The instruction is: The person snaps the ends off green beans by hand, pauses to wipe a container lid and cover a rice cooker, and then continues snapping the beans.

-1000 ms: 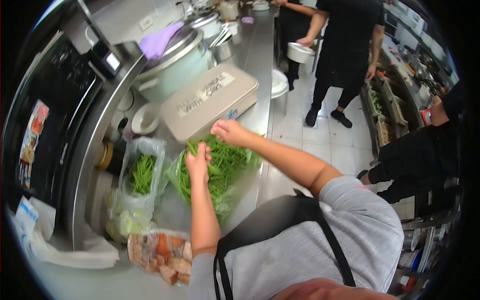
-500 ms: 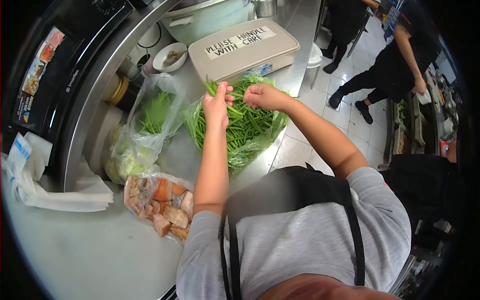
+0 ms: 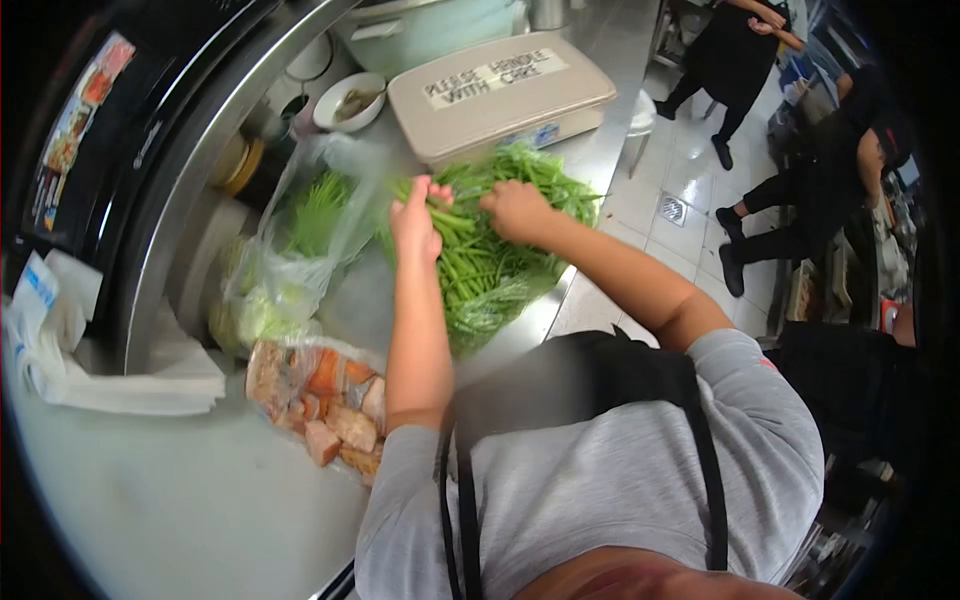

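A heap of long green beans [image 3: 478,268] lies in an open clear plastic bag [image 3: 500,312] on the steel counter. My left hand [image 3: 415,222] is closed around a few beans at the heap's left side, their ends showing past the thumb. Over the upper middle of the heap is my right hand [image 3: 518,211], fingers curled down onto beans; its fingertips are partly hidden and slightly blurred. Left of the heap stands another clear bag [image 3: 322,235] with thin green vegetables inside.
A beige lidded box [image 3: 500,95] labelled "PLEASE HANDLE WITH CARE" sits behind the beans, near a white bowl [image 3: 350,102]. Bagged meat or fish chunks [image 3: 325,405] lie by my left forearm. White plastic bags [image 3: 120,370] are at left. Two people in dark clothes stand at right.
My right hand has gone from beside the left hand down onto the heap. My left hand has shifted slightly left and down, still holding beans. The people at right have moved.
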Demonstrator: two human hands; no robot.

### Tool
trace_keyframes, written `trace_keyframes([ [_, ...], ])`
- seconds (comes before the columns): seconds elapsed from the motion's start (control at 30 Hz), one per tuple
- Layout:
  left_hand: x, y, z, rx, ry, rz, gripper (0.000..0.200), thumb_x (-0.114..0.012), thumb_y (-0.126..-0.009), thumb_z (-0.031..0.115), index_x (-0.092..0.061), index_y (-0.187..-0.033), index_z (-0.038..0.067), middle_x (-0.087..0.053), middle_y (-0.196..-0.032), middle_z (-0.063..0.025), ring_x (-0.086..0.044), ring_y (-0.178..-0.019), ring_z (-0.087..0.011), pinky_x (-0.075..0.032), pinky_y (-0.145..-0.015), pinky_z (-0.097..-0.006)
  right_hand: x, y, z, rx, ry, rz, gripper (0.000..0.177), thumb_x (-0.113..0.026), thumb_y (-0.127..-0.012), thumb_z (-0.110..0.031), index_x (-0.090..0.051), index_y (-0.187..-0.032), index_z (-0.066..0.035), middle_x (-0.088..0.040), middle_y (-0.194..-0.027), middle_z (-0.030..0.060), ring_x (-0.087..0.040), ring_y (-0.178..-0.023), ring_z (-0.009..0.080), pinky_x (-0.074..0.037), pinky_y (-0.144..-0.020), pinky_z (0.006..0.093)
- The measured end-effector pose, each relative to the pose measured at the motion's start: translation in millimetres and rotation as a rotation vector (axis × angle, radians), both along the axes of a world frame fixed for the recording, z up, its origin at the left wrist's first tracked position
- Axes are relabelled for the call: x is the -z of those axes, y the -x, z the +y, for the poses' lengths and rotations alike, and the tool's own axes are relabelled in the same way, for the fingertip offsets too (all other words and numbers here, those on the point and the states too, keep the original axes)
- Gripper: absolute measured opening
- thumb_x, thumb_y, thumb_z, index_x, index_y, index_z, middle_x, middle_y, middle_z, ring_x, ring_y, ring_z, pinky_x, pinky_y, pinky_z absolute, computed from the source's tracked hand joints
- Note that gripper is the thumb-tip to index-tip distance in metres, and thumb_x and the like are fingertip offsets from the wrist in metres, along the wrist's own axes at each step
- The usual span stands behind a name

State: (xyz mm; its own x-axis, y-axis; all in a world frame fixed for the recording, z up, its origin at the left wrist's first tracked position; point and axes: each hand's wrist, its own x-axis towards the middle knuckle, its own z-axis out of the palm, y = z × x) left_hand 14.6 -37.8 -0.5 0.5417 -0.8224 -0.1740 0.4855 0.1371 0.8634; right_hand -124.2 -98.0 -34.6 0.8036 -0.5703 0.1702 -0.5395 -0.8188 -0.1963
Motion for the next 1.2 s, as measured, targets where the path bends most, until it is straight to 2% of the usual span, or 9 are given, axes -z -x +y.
trace_keyframes([
  [0.1, 8, 2, 2, 0.141, -0.218, -0.538, 0.017, -0.052, -0.077, 0.019, -0.051, -0.076, 0.002, -0.051, -0.058, -0.0074, -0.052, -0.057, -0.0166, -0.041, -0.051, -0.0290, 12, 2, 2, 0.005, 0.155, 0.356, 0.018, -0.047, -0.073, -0.020, -0.059, -0.085, -0.017, -0.048, -0.093, 0.0066, -0.044, -0.091, 0.0229, -0.035, -0.074, 0.0366],
  [0.2, 14, 18, 3, 0.071, -0.212, -1.238, 0.023, -0.055, -0.073, 0.020, -0.053, -0.081, -0.002, -0.057, -0.068, -0.0170, -0.055, -0.069, -0.0312, -0.042, -0.062, -0.0366, 10, 7, -1, -0.079, 0.269, 0.071, 0.013, -0.049, -0.070, -0.020, -0.059, -0.077, -0.016, -0.049, -0.088, 0.0046, -0.045, -0.085, 0.0213, -0.034, -0.073, 0.0356],
  [0.27, 8, 29, 4, 0.167, -0.327, -1.288, 0.023, -0.055, -0.072, 0.019, -0.054, -0.081, -0.002, -0.056, -0.075, -0.0206, -0.053, -0.073, -0.0359, -0.041, -0.065, -0.0390, 7, 6, -6, -0.088, 0.344, -0.199, 0.009, -0.051, -0.066, -0.021, -0.058, -0.069, -0.015, -0.051, -0.079, 0.0014, -0.045, -0.081, 0.0191, -0.034, -0.070, 0.0341],
  [0.4, 9, 30, 0, 0.321, -0.274, -1.399, 0.020, -0.052, -0.072, 0.016, -0.055, -0.082, 0.000, -0.055, -0.077, -0.0210, -0.052, -0.074, -0.0374, -0.041, -0.064, -0.0428, -1, 13, -12, -0.045, 0.341, -0.198, 0.012, -0.054, -0.065, -0.025, -0.058, -0.064, -0.013, -0.053, -0.069, -0.0004, -0.047, -0.077, 0.0171, -0.034, -0.069, 0.0330],
  [0.5, -2, 36, 2, 0.329, -0.523, -1.512, 0.019, -0.052, -0.072, 0.016, -0.055, -0.084, 0.001, -0.056, -0.078, -0.0206, -0.052, -0.075, -0.0369, -0.041, -0.065, -0.0427, -2, 21, -16, 0.004, 0.327, -0.181, 0.013, -0.054, -0.067, -0.026, -0.058, -0.067, -0.013, -0.054, -0.070, 0.0005, -0.048, -0.076, 0.0178, -0.034, -0.069, 0.0330],
  [0.8, -12, 38, 0, 0.326, -0.496, -1.487, 0.020, -0.053, -0.071, 0.016, -0.056, -0.085, 0.002, -0.056, -0.077, -0.0194, -0.053, -0.074, -0.0358, -0.041, -0.065, -0.0418, -13, 37, -18, 0.071, 0.152, 0.006, 0.013, -0.052, -0.069, -0.023, -0.057, -0.073, -0.011, -0.055, -0.078, 0.0038, -0.053, -0.077, 0.0199, -0.036, -0.068, 0.0342],
  [0.93, 1, 24, -5, 0.307, -0.405, -1.373, 0.020, -0.052, -0.072, 0.016, -0.056, -0.085, 0.001, -0.057, -0.074, -0.0181, -0.054, -0.070, -0.0338, -0.041, -0.063, -0.0391, -17, 39, -15, 0.024, 0.037, -0.233, 0.012, -0.050, -0.072, -0.018, -0.056, -0.073, -0.008, -0.057, -0.076, 0.0066, -0.055, -0.073, 0.0226, -0.040, -0.064, 0.0345],
  [1.1, 22, 16, -12, 0.320, -0.217, -1.115, 0.017, -0.051, -0.075, 0.013, -0.054, -0.086, 0.001, -0.056, -0.068, -0.0109, -0.052, -0.059, -0.0207, -0.041, -0.055, -0.0312, -52, 38, -16, 0.013, -0.471, -0.907, 0.015, -0.044, -0.080, -0.015, -0.054, -0.081, -0.004, -0.057, -0.074, 0.0075, -0.055, -0.069, 0.0198, -0.044, -0.063, 0.0322],
  [1.2, -6, 30, -2, 0.243, -0.097, -0.465, 0.015, -0.048, -0.080, 0.013, -0.051, -0.090, 0.002, -0.053, -0.070, -0.0048, -0.044, -0.051, -0.0102, -0.037, -0.045, -0.0231, -46, 38, -34, 0.087, -0.653, -0.763, 0.019, -0.046, -0.080, -0.018, -0.056, -0.086, -0.004, -0.058, -0.076, 0.0085, -0.055, -0.070, 0.0168, -0.044, -0.065, 0.0295],
])
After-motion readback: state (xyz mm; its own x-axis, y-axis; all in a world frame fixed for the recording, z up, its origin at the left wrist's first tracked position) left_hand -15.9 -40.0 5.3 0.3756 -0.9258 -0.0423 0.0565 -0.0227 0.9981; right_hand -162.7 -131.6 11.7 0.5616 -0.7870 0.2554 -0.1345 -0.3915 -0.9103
